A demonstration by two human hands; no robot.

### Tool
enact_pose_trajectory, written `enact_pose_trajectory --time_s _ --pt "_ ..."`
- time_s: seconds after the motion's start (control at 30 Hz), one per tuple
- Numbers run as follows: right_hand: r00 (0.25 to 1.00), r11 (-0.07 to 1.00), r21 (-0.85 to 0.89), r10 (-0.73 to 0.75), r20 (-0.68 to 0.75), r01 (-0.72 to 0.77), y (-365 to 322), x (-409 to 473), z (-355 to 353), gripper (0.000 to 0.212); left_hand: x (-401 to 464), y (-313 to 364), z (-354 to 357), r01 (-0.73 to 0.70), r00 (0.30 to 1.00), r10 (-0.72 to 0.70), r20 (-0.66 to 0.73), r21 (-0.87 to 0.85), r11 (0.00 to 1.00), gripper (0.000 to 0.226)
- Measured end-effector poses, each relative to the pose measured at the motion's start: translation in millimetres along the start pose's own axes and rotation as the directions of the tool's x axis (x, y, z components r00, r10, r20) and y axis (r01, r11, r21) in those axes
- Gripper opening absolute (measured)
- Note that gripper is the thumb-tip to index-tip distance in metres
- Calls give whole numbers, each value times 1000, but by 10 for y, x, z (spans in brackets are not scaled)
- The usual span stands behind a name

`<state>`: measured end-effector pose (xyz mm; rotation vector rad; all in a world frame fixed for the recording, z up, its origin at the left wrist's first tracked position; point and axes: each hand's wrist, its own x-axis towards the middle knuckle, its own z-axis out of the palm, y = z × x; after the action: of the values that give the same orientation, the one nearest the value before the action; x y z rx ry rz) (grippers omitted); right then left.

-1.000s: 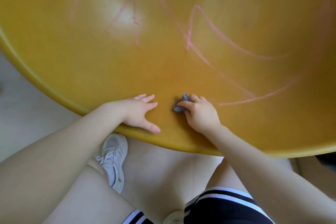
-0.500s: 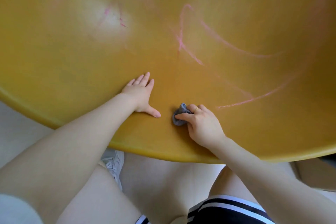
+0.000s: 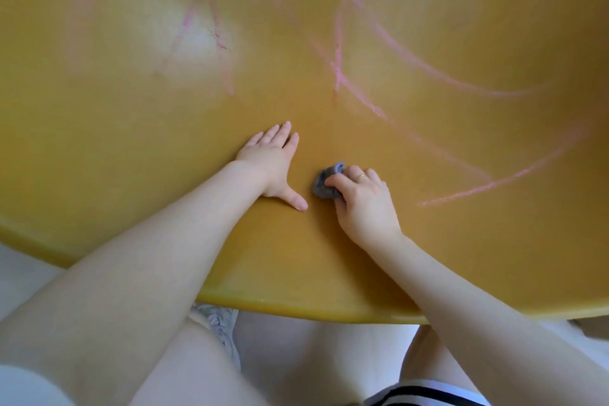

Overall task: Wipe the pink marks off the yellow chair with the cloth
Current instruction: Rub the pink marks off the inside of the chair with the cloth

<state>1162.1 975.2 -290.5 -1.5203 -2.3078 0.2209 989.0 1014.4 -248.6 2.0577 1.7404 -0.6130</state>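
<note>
The yellow chair [image 3: 428, 257] filled the frame, pink marks [image 3: 458, 189] at right. At centre, the right hand [image 3: 365, 201] clenched the grey cloth [image 3: 324, 181]; the left hand [image 3: 275, 163] lay flat, released.

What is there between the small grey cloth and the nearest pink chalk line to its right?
Head view: only the right hand gripping the grey cloth, then bare yellow chair surface up to the pink line.
</note>
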Motion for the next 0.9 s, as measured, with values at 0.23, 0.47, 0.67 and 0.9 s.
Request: enact_pose_trajectory --time_s 0.23,0.47,0.67,0.9 --pt "1000 995 -97 13 -5 -13 246 564 94 25 27 -46 22 65 994 -65 -88 -3 998 138" --pt "933 930 -79 356 -51 -359 138 1235 182 31 85 -74 63 70 994 -73 -81 -45 997 136" --pt "997 999 10 -49 53 48 -43 428 82 25 131 -77 51 52 995 -57 -85 -59 997 137" --pt "989 959 -259 134 57 -115 492 1199 -45 31 142 -56 37 71 995 -74 -60 -39 997 137"
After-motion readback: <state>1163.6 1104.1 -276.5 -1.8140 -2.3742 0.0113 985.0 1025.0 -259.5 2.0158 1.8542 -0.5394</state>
